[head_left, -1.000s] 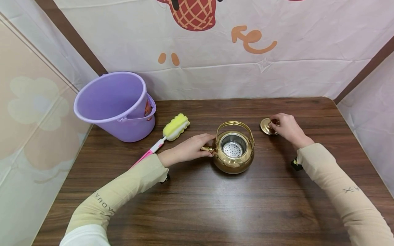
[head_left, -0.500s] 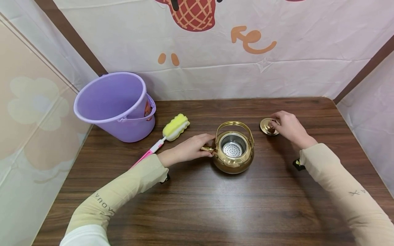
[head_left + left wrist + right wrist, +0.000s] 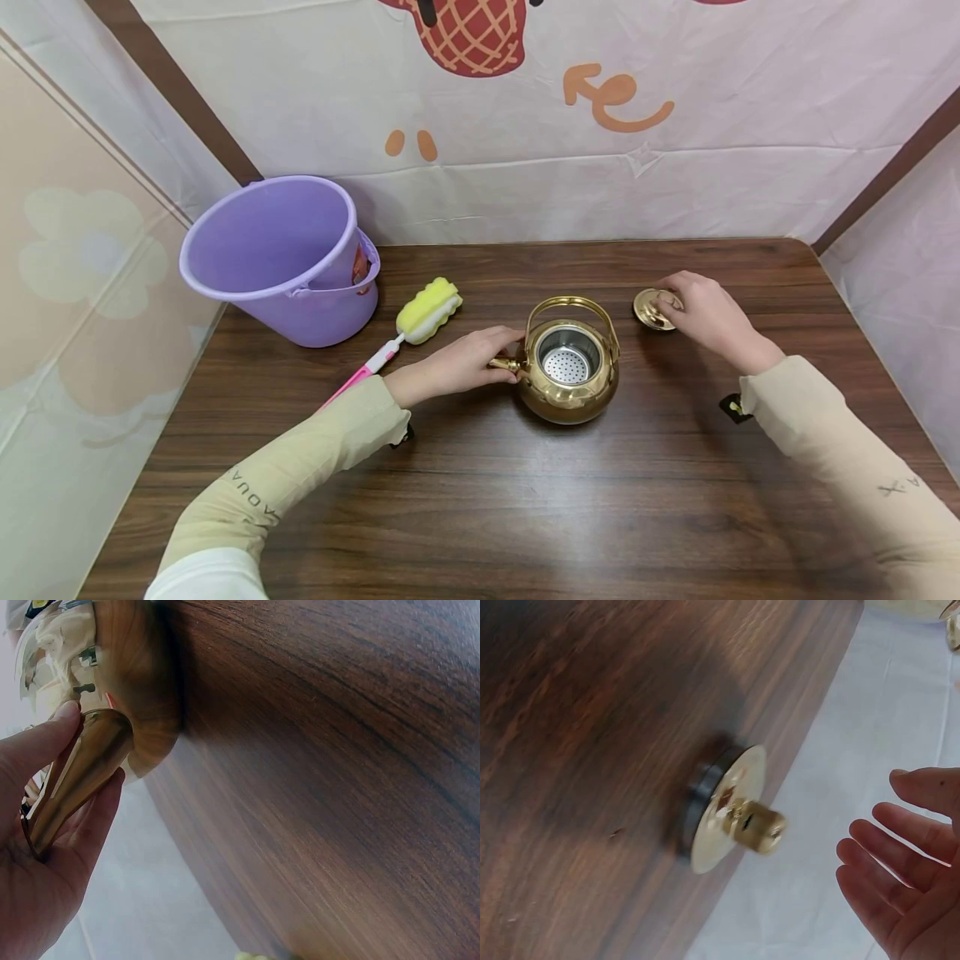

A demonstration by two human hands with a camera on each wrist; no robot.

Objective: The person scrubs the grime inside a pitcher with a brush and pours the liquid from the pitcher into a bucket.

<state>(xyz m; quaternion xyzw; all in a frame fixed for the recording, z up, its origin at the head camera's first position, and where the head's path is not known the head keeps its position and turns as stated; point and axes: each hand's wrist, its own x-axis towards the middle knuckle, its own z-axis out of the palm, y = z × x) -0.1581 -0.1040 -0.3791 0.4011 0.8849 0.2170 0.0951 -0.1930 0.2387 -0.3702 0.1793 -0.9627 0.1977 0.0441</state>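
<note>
From my remote seat, I see the golden kettle just right of centre in the head view, uncovered on the worktop. The left hand has its fingers grasping the side handle. Farther right, the right hand has released fingers, apart from the golden lid beside them.
</note>
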